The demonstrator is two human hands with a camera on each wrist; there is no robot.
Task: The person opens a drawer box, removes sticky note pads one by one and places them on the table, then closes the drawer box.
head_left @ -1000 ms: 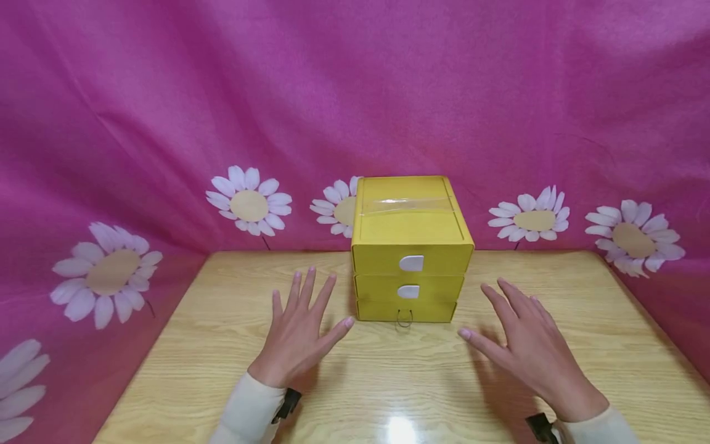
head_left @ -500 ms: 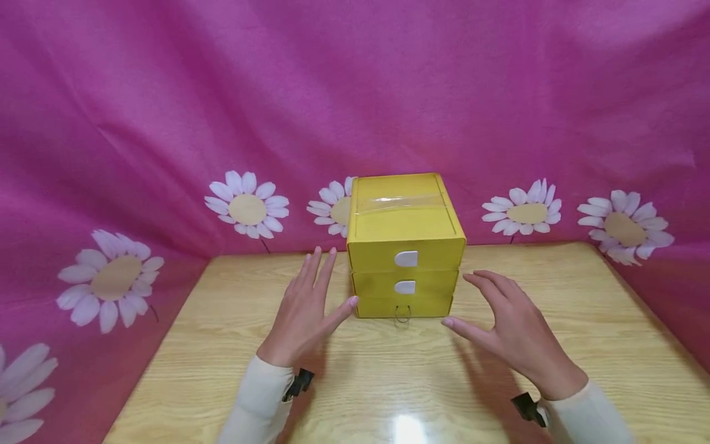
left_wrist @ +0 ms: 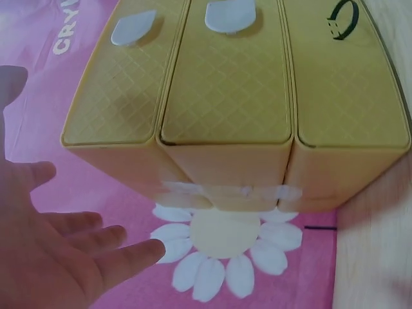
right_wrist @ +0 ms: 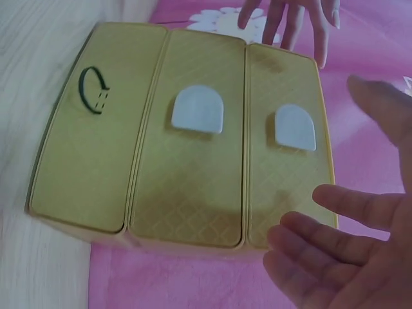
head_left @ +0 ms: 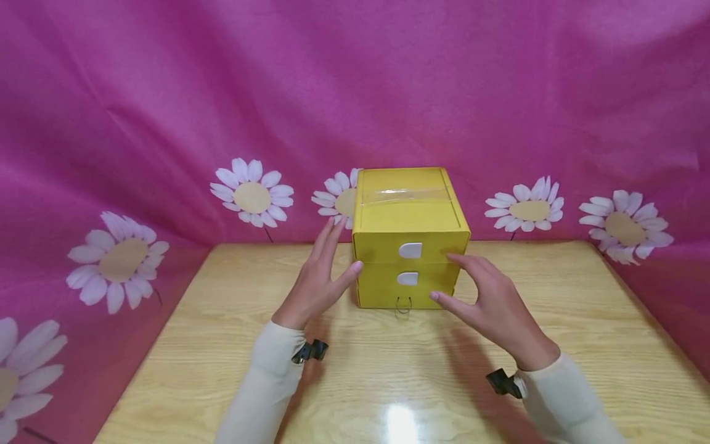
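Observation:
A yellow box of three stacked drawers (head_left: 383,246) stands toward the back of the table. White rounded tabs (head_left: 410,250) mark the two upper drawers, and a dark loop (head_left: 403,305) hangs from the lowest one. Clear tape (head_left: 407,195) runs across its top and down the side. My left hand (head_left: 316,283) is raised beside the box's left side, fingers extended and thumb apart. My right hand (head_left: 493,299) is in front of the right side, thumb and fingers spread, with nothing between them. In the right wrist view its fingers (right_wrist: 335,238) overlap the top drawer's front.
The wooden table (head_left: 188,345) reaches back to a magenta cloth (head_left: 388,80) printed with white daisies. The cloth also rises along both sides. Dark wrist cameras (head_left: 503,382) are fixed at both cream sleeves (head_left: 560,394).
Both hands have moved forward and inward, closer to the two sides of the box. My right fingertips now overlap its front in the head view. The box stays in place; the view shifts slightly.

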